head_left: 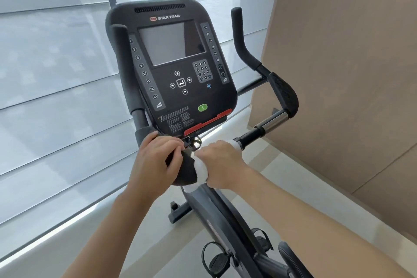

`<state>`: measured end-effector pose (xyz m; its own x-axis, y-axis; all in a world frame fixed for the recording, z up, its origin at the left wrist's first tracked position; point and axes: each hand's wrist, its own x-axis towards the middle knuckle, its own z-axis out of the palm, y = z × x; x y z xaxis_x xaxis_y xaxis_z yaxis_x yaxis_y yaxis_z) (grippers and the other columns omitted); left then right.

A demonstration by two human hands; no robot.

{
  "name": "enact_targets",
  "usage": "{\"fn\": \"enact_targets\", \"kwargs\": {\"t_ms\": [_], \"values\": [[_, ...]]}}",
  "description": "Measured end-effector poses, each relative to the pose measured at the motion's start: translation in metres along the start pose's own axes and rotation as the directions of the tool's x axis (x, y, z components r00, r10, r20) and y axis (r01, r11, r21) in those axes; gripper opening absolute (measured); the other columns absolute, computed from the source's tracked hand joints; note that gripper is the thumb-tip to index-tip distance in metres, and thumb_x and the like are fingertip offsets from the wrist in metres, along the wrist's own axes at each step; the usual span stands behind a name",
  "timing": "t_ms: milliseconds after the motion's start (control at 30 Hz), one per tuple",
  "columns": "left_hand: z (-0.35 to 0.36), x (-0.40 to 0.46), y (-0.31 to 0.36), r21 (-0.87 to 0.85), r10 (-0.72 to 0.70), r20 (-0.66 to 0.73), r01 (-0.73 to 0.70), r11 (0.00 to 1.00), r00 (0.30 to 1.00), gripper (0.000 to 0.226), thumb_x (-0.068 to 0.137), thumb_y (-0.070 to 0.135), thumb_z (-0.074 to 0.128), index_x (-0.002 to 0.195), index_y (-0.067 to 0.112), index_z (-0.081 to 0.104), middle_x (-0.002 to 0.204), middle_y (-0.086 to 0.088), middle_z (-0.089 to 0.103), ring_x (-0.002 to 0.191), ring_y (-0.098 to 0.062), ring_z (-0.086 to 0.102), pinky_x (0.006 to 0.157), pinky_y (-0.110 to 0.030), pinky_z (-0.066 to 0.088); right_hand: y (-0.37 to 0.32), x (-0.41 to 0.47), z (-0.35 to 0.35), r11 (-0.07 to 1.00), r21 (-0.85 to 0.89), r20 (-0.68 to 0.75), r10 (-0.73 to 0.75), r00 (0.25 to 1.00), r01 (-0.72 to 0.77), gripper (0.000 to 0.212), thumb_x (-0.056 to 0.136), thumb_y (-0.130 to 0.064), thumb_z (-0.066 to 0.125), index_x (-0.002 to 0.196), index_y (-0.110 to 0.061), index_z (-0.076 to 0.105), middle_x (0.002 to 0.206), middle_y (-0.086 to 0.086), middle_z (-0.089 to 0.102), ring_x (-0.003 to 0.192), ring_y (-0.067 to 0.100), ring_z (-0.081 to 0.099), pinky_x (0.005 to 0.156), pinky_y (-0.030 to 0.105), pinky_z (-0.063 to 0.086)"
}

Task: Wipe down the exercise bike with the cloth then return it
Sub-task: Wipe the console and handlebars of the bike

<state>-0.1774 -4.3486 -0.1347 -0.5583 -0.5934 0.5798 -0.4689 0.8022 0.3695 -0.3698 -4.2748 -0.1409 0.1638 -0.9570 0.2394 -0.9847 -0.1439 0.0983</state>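
A black exercise bike stands before me, its console (173, 67) facing up toward the camera. Black handlebars (282, 90) curve out on the right, and a left grip (121, 56) rises beside the console. My right hand (221, 162) grips a white cloth (202, 170) wrapped round the handlebar just below the console. The cloth shows at both ends of the hand. My left hand (158, 160) curls round the dark bar centre (187, 171) just left of the cloth.
Pale window blinds (56, 74) fill the left and back. A beige wall (338, 74) stands close on the right. The bike's frame (216, 210), pedals (217, 259) and front foot (178, 212) lie below my arms on a light floor.
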Motion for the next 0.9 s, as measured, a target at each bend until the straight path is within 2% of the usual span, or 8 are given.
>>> {"fn": "enact_targets", "kwargs": {"t_ms": [67, 133, 300, 400, 533, 633, 767, 900], "values": [[-0.001, -0.019, -0.018, 0.054, 0.102, 0.019, -0.103, 0.993, 0.995, 0.027, 0.103, 0.022, 0.047, 0.115, 0.023, 0.071, 0.127, 0.01, 0.072, 0.132, -0.012, 0.06, 0.125, -0.054, 0.029, -0.004, 0.0, -0.001, 1.0, 0.007, 0.022, 0.018, 1.0, -0.019, 0.013, 0.086, -0.036, 0.069, 0.083, -0.025, 0.062, 0.075, -0.004, 0.069, 0.064, 0.021, 0.062, 0.069, 0.035, 0.052], [0.01, -0.03, -0.023, 0.06, 0.156, -0.046, -0.153, 0.986, 0.987, 0.032, 0.103, 0.018, 0.047, 0.125, 0.02, 0.07, 0.137, 0.008, 0.069, 0.141, -0.017, 0.055, 0.126, -0.057, 0.025, -0.008, 0.004, -0.005, 0.999, 0.001, 0.137, 0.036, 0.99, -0.037, 0.017, 0.087, -0.04, 0.063, 0.08, -0.026, 0.056, 0.074, -0.006, 0.065, 0.065, 0.021, 0.059, 0.068, 0.034, 0.048], [0.035, -0.027, -0.026, 0.056, 0.173, -0.27, -0.163, 0.985, 0.947, 0.035, 0.09, 0.018, 0.053, 0.111, 0.016, 0.081, 0.123, 0.006, 0.077, 0.126, -0.025, 0.065, 0.116, -0.062, 0.036, -0.002, 0.041, -0.032, 0.998, -0.015, 0.625, 0.06, 0.778, -0.064, 0.023, 0.071, -0.032, 0.073, 0.079, -0.026, 0.053, 0.072, -0.003, 0.061, 0.06, 0.015, 0.059, 0.052, 0.027, 0.037], [0.041, -0.027, -0.032, 0.06, 0.204, -0.307, -0.195, 0.979, 0.93, 0.036, 0.087, 0.018, 0.054, 0.11, 0.016, 0.082, 0.121, 0.005, 0.078, 0.121, -0.027, 0.067, 0.115, -0.062, 0.036, -0.002, 0.054, -0.032, 0.994, -0.041, 0.736, 0.1, 0.669, -0.103, 0.024, 0.066, -0.025, 0.073, 0.086, -0.021, 0.061, 0.073, 0.0, 0.065, 0.059, 0.018, 0.062, 0.051, 0.028, 0.042], [0.04, -0.026, -0.028, 0.033, 0.182, -0.337, -0.182, 0.983, 0.924, 0.035, 0.086, 0.017, 0.054, 0.107, 0.016, 0.082, 0.117, 0.004, 0.079, 0.116, -0.028, 0.069, 0.114, -0.062, 0.038, -0.004, 0.039, -0.023, 0.992, -0.049, 0.614, 0.123, 0.78, -0.118, 0.022, 0.066, -0.044, 0.066, 0.074, -0.026, 0.056, 0.061, -0.005, 0.06, 0.056, 0.017, 0.062, 0.05, 0.026, 0.037], [0.035, -0.026, -0.025, 0.015, 0.182, -0.324, -0.188, 0.982, 0.928, 0.034, 0.087, 0.017, 0.055, 0.107, 0.015, 0.082, 0.116, 0.003, 0.079, 0.115, -0.029, 0.069, 0.112, -0.062, 0.038, -0.009, 0.028, -0.022, 0.982, -0.052, 0.524, 0.182, 0.832, -0.182, 0.033, 0.058, -0.055, 0.059, 0.079, -0.03, 0.057, 0.064, -0.009, 0.059, 0.059, 0.014, 0.06, 0.057, 0.03, 0.05], [0.026, -0.028, -0.023, 0.003, 0.187, -0.262, -0.193, 0.981, 0.947, 0.03, 0.09, 0.018, 0.057, 0.109, 0.015, 0.08, 0.117, 0.002, 0.078, 0.118, -0.029, 0.067, 0.115, -0.06, 0.036, -0.023, 0.013, -0.017, 0.977, -0.101, 0.308, 0.209, 0.928, -0.187, 0.022, 0.067, -0.044, 0.064, 0.084, -0.029, 0.064, 0.069, -0.01, 0.063, 0.064, 0.017, 0.06, 0.068, 0.035, 0.054], [0.018, -0.031, -0.018, 0.012, 0.156, -0.196, -0.157, 0.988, 0.968, 0.026, 0.093, 0.019, 0.058, 0.11, 0.017, 0.077, 0.119, 0.002, 0.076, 0.122, -0.027, 0.063, 0.123, -0.054, 0.029, -0.043, 0.004, -0.02, 0.946, -0.102, 0.169, 0.32, 0.932, -0.306, 0.026, 0.071, -0.029, 0.082, 0.087, -0.024, 0.061, 0.084, -0.003, 0.067, 0.078, 0.021, 0.062, 0.078, 0.04, 0.054]]}}
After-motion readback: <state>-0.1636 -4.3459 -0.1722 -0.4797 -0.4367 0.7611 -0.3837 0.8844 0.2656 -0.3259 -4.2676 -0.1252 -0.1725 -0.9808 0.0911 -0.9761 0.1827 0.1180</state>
